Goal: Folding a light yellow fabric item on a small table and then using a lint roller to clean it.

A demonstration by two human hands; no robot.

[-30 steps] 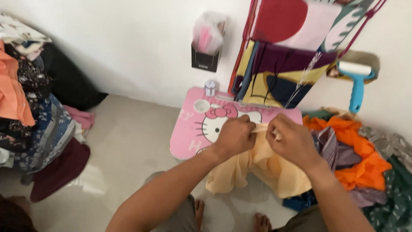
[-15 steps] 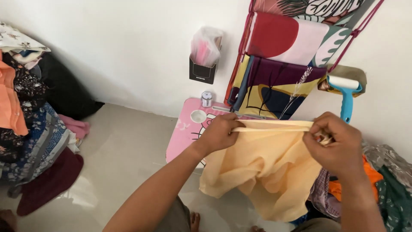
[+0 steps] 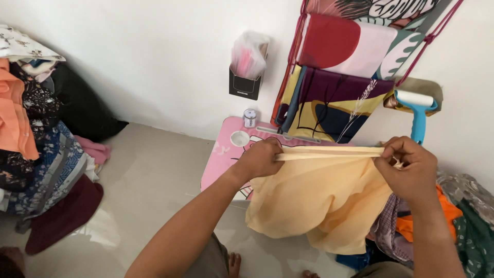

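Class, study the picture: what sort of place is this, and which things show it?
Probably a room at home used for sorting laundry: heaps of mixed clothes on the pale tiled floor, a low pink cartoon-print table, and a blue-handled lint roller.

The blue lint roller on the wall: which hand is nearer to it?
Right. The right hand grips the yellow cloth just below the lint roller; the left hand holds the cloth's other end, far off to the roller's left over the pink table.

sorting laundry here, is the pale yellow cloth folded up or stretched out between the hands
Stretched out. The left hand and right hand each grip its top edge, pulled taut between them, while the rest of the yellow cloth hangs loose below.
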